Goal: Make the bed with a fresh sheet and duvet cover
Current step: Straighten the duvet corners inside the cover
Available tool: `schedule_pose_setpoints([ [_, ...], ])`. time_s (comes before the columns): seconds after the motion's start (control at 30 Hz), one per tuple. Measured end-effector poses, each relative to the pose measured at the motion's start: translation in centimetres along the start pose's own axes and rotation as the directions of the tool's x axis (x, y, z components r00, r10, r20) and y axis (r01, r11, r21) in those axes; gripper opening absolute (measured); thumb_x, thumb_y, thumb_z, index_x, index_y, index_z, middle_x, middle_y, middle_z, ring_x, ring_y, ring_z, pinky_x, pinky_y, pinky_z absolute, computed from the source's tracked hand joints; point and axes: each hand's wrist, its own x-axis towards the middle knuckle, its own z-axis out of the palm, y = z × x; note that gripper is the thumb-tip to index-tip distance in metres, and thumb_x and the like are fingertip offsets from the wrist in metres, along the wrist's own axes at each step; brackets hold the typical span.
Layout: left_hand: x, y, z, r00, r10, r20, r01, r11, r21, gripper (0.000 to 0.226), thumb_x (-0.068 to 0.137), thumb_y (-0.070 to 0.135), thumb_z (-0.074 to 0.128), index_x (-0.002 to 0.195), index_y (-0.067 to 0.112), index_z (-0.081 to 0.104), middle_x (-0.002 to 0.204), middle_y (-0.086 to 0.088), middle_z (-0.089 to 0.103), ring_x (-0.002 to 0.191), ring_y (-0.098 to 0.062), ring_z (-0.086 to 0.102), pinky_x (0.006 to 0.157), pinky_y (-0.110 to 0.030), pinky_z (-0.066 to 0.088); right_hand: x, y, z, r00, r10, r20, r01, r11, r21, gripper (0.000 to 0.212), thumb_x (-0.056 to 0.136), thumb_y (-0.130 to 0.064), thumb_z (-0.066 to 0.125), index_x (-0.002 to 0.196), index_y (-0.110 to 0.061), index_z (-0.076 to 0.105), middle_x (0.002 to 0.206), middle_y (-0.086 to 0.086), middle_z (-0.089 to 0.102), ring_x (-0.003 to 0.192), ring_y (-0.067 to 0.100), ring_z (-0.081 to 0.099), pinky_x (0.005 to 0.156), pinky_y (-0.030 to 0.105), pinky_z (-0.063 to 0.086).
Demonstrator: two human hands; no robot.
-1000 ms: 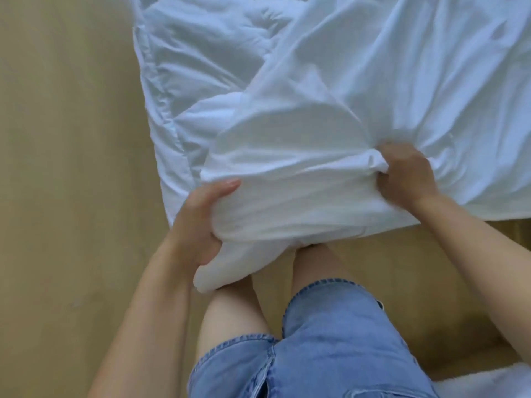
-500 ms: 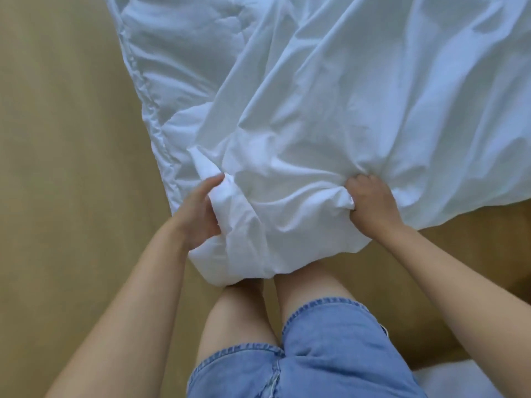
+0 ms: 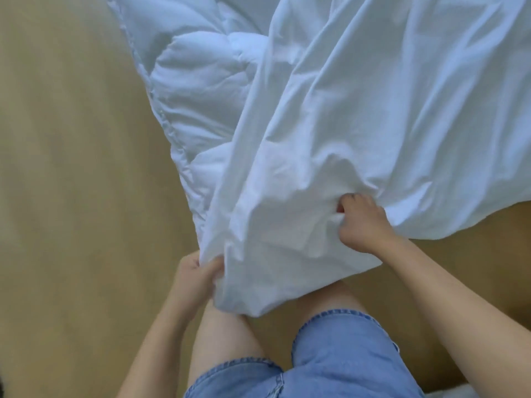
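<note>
Right now the duvet cover (image 3: 373, 124) is draped over the quilted duvet (image 3: 201, 81). Both lie on a tan surface (image 3: 71, 168) in front of the person's knees. The cover's near corner hangs over the bare legs, just above the denim shorts (image 3: 330, 354).

Left hand (image 3: 195, 277): fingers curled round the cover's lower-left edge, clamped on a fold. Right hand (image 3: 365, 225): fist closed on a bunch of cover fabric further right, knuckles up. Can't tell whether it also pinches the duvet through the cloth.

The duvet's left side and stitched edge are exposed, not covered.

Handling, best guess:
- Cover looks thin, light and limp. It has no stiffness, creases easily and probably slides.
- Duvet looks puffy and soft, and bulkier. It likely drags and bunches inside.
- Best hold is at corners and hem, pinching cover and duvet corner together so the fill can't slip.
- Mid-panel grabs only gather slack.
- Risk: cover rides up on one side and leaves the left edge bare.
</note>
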Motion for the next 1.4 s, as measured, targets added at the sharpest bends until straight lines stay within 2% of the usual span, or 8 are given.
schedule_pose_setpoints([
  [0.1,0.0,0.6,1.4,0.967,0.217,0.135,-0.255,0.858,0.446,0.036,0.071,0.041,0.056,0.061,0.007,0.052,0.057,0.001,0.051,0.061,-0.019,0.048,0.056,-0.031,0.034,-1.3,-10.9,-0.1,0.997,-0.037,-0.072,0.072,0.8,0.596,0.038,0.075,-0.03,0.059,0.108,-0.013,0.049,0.103,-0.001,0.05,0.096,0.015,0.05,0.074,0.016,0.039],
  [0.2,-0.3,0.6,-0.3,0.905,0.309,0.293,-0.421,0.754,0.503,0.034,0.088,0.019,0.053,0.059,0.018,0.034,0.058,0.006,0.041,0.058,-0.016,0.041,0.051,-0.026,0.024,0.4,-19.5,1.0,0.994,0.095,-0.053,-0.051,0.84,0.54,0.059,0.077,-0.041,0.07,0.118,-0.008,0.042,0.108,0.0,0.047,0.097,0.016,0.051,0.078,0.024,0.041],
  [0.37,1.7,2.3,-6.6,0.769,0.248,0.589,-0.546,0.734,0.405,0.021,0.086,0.017,0.054,0.07,0.018,0.041,0.071,0.003,0.048,0.067,-0.014,0.046,0.057,-0.025,0.036,2.6,-25.1,-0.2,0.871,0.438,-0.22,-0.248,0.781,0.573,0.022,0.085,-0.003,0.046,0.107,-0.001,0.049,0.103,0.013,0.054,0.099,0.033,0.053,0.071,0.026,0.032],
  [0.57,5.6,9.2,-12.2,0.827,0.169,0.536,-0.317,0.928,0.198,0.032,0.093,0.018,0.048,0.124,0.018,0.054,0.115,-0.003,0.061,0.103,-0.018,0.058,0.079,-0.028,0.044,0.6,-28.9,-4.7,0.876,0.338,-0.344,-0.191,0.898,0.397,0.013,0.086,0.0,0.04,0.076,-0.008,0.042,0.081,0.006,0.047,0.078,0.029,0.043,0.066,0.03,0.031],
  [0.87,8.6,21.9,-11.1,0.816,0.132,0.562,-0.139,0.99,-0.031,0.027,0.099,0.026,0.039,0.098,0.012,0.062,0.087,-0.003,0.067,0.078,-0.02,0.063,0.074,-0.033,0.051,-0.8,-31.3,-7.8,0.925,0.162,-0.344,0.035,0.864,0.501,0.028,0.094,-0.016,0.037,0.083,-0.009,0.061,0.084,0.007,0.067,0.077,0.029,0.057,0.068,0.035,0.049],
  [1.07,12.9,30.1,-7.8,0.862,0.077,0.502,-0.026,0.994,-0.107,0.014,0.096,0.016,0.048,0.099,0.008,0.06,0.079,-0.007,0.063,0.068,-0.022,0.06,0.08,-0.038,0.053,0.2,-31.1,-9.0,0.978,0.113,-0.178,-0.015,0.88,0.475,0.031,0.085,-0.001,0.04,0.06,-0.016,0.029,0.059,0.002,0.037,0.056,0.018,0.032,0.054,0.03,0.025],
  [1.2,16.1,36.7,-6.6,0.898,0.124,0.422,-0.149,0.988,0.029,0.01,0.089,0.015,0.058,0.08,0.011,0.06,0.07,-0.003,0.06,0.06,-0.019,0.056,0.058,-0.027,0.046,3.8,-30.5,-11.5,0.979,0.179,-0.096,-0.105,0.851,0.515,0.005,0.085,-0.014,0.047,0.083,-0.018,0.045,0.082,-0.003,0.048,0.074,0.017,0.046,0.067,0.029,0.038],
  [1.4,17.3,43.2,-7.0,0.756,0.205,0.621,-0.371,0.917,0.149,0.014,0.088,0.007,0.054,0.075,0.008,0.051,0.065,-0.006,0.059,0.058,-0.021,0.059,0.059,-0.027,0.051,13.9,-31.2,-21.4,0.784,0.494,-0.375,-0.037,0.641,0.766,0.082,0.083,-0.031,0.068,0.148,-0.018,0.019,0.134,-0.001,0.041,0.124,0.017,0.04,0.094,0.027,0.039],
])
